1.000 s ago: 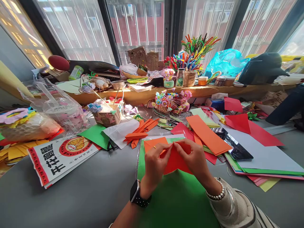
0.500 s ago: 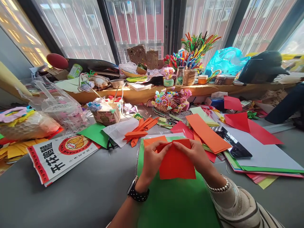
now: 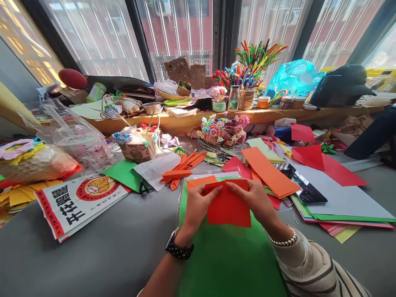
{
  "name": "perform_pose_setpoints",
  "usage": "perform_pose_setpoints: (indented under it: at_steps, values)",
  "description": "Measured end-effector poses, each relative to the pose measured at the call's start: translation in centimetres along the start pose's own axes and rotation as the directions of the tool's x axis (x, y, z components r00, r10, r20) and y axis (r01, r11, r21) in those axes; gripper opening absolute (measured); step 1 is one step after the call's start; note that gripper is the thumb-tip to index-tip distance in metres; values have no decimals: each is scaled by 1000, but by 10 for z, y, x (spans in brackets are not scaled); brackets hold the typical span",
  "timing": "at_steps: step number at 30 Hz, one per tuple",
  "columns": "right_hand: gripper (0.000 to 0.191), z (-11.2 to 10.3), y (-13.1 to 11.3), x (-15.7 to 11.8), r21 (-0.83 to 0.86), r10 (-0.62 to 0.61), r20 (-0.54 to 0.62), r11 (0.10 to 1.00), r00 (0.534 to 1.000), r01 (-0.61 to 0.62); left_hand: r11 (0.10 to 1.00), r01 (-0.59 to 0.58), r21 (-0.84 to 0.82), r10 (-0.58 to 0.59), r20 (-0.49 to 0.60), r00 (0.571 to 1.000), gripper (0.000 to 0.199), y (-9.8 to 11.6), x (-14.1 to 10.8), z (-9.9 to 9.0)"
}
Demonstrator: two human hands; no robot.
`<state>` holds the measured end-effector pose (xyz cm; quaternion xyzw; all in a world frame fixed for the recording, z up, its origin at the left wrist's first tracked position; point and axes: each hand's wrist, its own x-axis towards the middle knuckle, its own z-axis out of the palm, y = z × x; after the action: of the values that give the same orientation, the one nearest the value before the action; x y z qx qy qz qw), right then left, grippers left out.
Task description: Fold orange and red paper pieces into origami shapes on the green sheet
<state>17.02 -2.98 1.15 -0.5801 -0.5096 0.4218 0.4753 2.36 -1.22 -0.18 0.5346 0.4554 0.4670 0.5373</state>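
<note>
Both hands grip a small red-orange sheet of paper [image 3: 229, 208] along its upper edge. My left hand [image 3: 198, 204] pinches it on the left, thumb on the near face and fingers behind. On the other side my right hand [image 3: 259, 202] pinches it the same way, the two thumb tips a short gap apart. The fingers behind the sheet are partly hidden. Below the paper lies a green mat [image 3: 230, 260]. An orange sheet [image 3: 202, 181] rests just beyond my left hand, and orange paper strips [image 3: 270, 173] lie beyond my right.
Folded orange paper pieces [image 3: 182, 167] lie at centre left, near a printed paper bag [image 3: 83, 202]. On the right, a phone [image 3: 305, 185] rests on stacked coloured paper [image 3: 355, 206]. A flower basket [image 3: 139, 148] and pipe-cleaner flowers [image 3: 222, 130] stand farther back.
The red-orange paper's lower edge has risen slightly, and its near face looks shorter. My thumbs have drawn a little apart along the top edge; both hands keep their hold.
</note>
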Motion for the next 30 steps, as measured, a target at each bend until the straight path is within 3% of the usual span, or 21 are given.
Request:
perform_pose_setpoints:
  at_steps: [8,16,25,30]
  values:
    - [43,2,6,2,143,62,87,987,994,-74,991,-66,118,71,-38,997,25,-1,0,-1]
    - [40,2,5,2,177,81,42,980,996,-88,998,8,-60,-10,-24,1000,28,0,1,1]
    - [39,4,2,2,320,130,117,933,985,-162,990,-123,72,130,-94,987,25,-3,0,1]
    - [37,4,3,3,333,150,108,926,983,-178,996,-91,-15,89,-76,993,24,-2,0,1]
